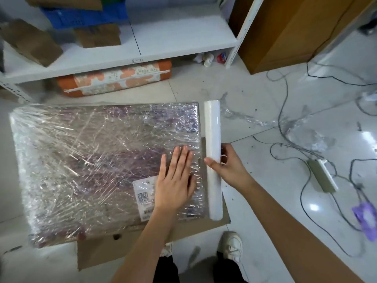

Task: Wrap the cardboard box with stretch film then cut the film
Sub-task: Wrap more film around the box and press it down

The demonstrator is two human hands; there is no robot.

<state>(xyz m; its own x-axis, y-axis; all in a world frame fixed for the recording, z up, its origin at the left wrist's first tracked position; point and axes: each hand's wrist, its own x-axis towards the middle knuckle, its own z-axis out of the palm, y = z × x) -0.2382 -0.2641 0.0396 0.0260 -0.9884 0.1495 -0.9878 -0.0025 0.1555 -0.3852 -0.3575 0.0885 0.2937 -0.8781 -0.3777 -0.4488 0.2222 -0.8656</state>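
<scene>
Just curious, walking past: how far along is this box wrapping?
The cardboard box already looks covered in film on top. The left hand presses flat on it while the right hand grips the film roll at its edge. Cutting remains.

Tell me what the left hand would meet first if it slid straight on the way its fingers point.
The left hand lies flat on the film-wrapped box, fingers pointing away and slightly right. Sliding on, it would probably cross only film to the box's far right corner, passing just left of the film roll.

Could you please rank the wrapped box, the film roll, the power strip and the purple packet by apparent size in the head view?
1. wrapped box
2. film roll
3. power strip and purple packet: look alike, unranked.
</scene>
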